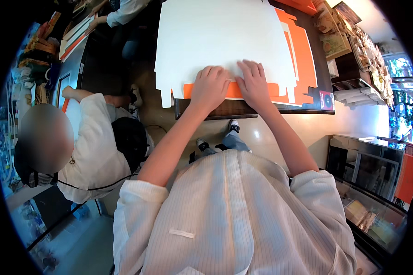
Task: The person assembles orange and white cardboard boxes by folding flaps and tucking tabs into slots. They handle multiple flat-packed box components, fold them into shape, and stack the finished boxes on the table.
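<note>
A large flat cardboard box blank [220, 39], white side up, lies on the dark table before me. Its near edge has a narrow flap [270, 89], folded over so that its orange side shows. My left hand [209, 88] rests on the left part of this flap, fingers slightly bent and reaching onto the white board. Beside it my right hand [252, 85] lies over the flap's middle, fingers stretched forward and a little apart. Both thumbs point inward, with a small gap between the hands. Neither palm's underside shows.
More orange cardboard blanks [305, 64] lie beneath, sticking out on the right over the dark table [323, 87]. A person in a white shirt [96, 151] sits at my left; another person's sleeve [126, 11] shows at the far left table. Shelves of goods [358, 50] stand right.
</note>
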Available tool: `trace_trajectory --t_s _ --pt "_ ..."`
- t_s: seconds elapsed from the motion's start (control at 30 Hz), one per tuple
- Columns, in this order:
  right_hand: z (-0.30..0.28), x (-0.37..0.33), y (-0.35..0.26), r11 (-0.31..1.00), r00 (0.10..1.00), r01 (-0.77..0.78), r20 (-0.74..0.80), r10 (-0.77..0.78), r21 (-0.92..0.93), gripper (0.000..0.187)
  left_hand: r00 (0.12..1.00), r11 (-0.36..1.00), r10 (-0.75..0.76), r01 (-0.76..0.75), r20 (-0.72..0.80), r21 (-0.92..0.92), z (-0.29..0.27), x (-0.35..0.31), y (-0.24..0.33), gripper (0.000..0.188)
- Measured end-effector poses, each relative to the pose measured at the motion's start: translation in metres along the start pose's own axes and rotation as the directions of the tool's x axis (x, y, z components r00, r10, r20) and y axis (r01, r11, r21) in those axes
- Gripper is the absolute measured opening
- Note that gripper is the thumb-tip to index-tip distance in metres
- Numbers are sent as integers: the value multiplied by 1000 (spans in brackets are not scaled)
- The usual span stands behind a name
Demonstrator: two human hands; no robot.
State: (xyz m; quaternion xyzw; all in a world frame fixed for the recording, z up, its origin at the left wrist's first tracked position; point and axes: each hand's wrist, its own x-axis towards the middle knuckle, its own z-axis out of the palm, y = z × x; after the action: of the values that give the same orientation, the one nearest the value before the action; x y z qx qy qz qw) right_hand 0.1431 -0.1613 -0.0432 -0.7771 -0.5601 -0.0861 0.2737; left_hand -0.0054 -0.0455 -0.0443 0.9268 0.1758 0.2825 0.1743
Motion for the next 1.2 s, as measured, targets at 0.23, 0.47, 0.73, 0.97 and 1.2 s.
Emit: trace_trajectory --t_s 0.23,0.47,0.73,0.97,1.2 --pt "-16 -16 -3 997 1000 -1 6 1 74 12 994 991 -105 105 8 -78 2 -11 8 9" --pt "-11 -32 -6 995 986 102 -130 -104 -18 10 995 995 89 -87 -50 46 -13 -40 22 29" --pt "-9 -67 -12 971 937 193 -268 -225 -141 25 960 960 212 -169 -185 223 6 -72 27 39" --pt "-18 -98 -14 976 979 173 -90 -186 -131 45 966 962 186 -143 -178 231 7 -85 24 41" --pt "-48 -107 -5 972 998 53 40 -45 -230 67 998 937 53 -40 -27 348 -23 -106 22 54"
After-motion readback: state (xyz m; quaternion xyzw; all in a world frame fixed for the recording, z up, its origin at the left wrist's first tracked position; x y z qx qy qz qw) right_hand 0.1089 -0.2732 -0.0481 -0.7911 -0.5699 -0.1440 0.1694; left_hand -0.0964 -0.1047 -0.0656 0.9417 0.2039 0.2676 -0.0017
